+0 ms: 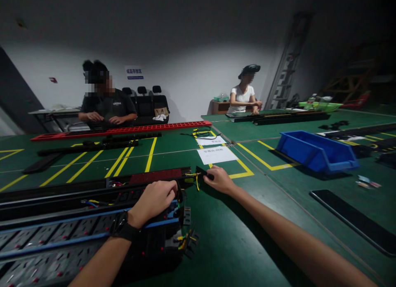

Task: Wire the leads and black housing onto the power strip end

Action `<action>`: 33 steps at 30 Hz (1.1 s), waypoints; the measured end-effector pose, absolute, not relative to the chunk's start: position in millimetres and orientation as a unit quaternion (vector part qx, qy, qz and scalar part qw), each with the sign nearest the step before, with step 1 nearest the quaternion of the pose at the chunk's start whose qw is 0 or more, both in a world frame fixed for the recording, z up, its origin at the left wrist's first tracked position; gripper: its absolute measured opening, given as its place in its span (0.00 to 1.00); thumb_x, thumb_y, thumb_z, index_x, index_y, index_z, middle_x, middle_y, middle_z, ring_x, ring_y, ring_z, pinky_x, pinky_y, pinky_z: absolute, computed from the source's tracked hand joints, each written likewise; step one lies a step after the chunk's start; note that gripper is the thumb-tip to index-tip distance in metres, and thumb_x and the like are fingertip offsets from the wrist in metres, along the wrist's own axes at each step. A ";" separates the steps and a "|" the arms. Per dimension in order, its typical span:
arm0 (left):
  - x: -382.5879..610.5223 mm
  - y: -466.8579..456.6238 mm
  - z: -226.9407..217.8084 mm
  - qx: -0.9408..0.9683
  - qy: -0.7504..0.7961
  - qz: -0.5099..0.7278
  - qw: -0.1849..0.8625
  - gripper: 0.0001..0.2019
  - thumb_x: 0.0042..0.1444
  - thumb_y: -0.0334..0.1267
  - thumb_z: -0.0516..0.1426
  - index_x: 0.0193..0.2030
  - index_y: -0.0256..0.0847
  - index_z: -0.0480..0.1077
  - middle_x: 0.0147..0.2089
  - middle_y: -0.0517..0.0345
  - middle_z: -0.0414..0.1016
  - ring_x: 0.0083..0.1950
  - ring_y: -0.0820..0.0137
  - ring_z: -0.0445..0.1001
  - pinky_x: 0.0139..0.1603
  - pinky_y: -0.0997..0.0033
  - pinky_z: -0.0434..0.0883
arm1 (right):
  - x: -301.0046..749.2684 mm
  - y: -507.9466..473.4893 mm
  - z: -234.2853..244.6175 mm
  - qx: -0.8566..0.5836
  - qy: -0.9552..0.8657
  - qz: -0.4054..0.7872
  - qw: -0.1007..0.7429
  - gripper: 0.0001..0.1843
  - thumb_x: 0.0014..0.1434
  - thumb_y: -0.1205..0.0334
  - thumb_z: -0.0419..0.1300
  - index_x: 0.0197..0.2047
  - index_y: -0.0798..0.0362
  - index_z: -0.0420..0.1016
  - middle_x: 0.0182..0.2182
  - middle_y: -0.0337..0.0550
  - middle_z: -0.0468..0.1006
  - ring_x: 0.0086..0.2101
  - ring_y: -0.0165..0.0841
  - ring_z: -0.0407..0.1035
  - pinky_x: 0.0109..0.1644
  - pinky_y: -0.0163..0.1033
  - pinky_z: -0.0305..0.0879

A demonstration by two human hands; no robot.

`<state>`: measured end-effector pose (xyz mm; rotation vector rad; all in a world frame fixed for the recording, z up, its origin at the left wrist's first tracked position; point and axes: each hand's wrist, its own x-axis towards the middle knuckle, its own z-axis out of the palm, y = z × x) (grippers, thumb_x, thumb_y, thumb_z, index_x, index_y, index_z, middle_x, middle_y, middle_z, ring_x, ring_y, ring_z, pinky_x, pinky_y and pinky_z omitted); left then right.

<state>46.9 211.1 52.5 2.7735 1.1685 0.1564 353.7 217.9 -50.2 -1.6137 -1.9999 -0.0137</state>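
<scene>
My left hand [157, 199], with a black band on its wrist, lies over the end of a long black power strip [123, 195], fingers curled down over its edge. Just right of that end, my right hand [219, 179] pinches a small black end plate [202, 171]. Yellow wires [197, 182] run between the plate and the open end of a channel with a dark red panel [154, 176]. Nearer to me lie more strips with grey sockets [52, 236] and blue edges; loose terminal ends stick out at their right. My left fingertips are partly hidden.
A blue bin [315, 151] stands at right, with a dark flat slab [352, 219] in front. White paper sheets [216, 155] lie beyond my right hand. A red rail [123, 130] crosses the far side. Two people [107, 101] work across the green table.
</scene>
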 end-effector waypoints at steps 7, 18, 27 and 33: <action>46.0 213.0 49.6 0.920 0.385 0.056 0.055 0.12 0.66 0.32 0.50 0.42 0.44 0.76 0.42 0.54 0.86 0.45 0.60 0.84 0.42 0.66 0.69 | 353.9 216.9 -49.2 -0.570 -0.751 0.046 0.330 0.17 0.65 0.59 0.62 0.24 0.49 0.68 0.26 0.41 0.73 0.30 0.35 0.67 0.37 0.39 0.56; 45.6 214.8 45.6 0.917 0.390 0.063 0.062 0.11 0.66 0.32 0.52 0.42 0.45 0.76 0.43 0.55 0.86 0.45 0.59 0.84 0.43 0.66 0.69 | 347.9 215.0 -46.2 -0.569 -0.741 0.083 0.347 0.10 0.63 0.53 0.64 0.36 0.49 0.72 0.32 0.41 0.76 0.34 0.37 0.68 0.38 0.40 0.59; 46.0 212.2 46.9 0.917 0.391 0.060 0.057 0.11 0.66 0.31 0.52 0.42 0.44 0.76 0.42 0.55 0.86 0.46 0.59 0.84 0.41 0.67 0.68 | 325.3 219.9 -52.1 -0.600 -0.715 0.071 0.353 0.13 0.70 0.54 0.61 0.52 0.52 0.79 0.41 0.49 0.84 0.41 0.42 0.77 0.43 0.42 0.66; 45.7 213.3 46.7 0.917 0.388 0.065 0.062 0.12 0.66 0.32 0.51 0.42 0.44 0.77 0.43 0.54 0.86 0.45 0.60 0.84 0.42 0.66 0.69 | 320.6 224.0 -50.2 -0.583 -0.737 0.032 0.342 0.05 0.67 0.65 0.61 0.45 0.51 0.79 0.41 0.48 0.84 0.42 0.41 0.76 0.45 0.42 0.67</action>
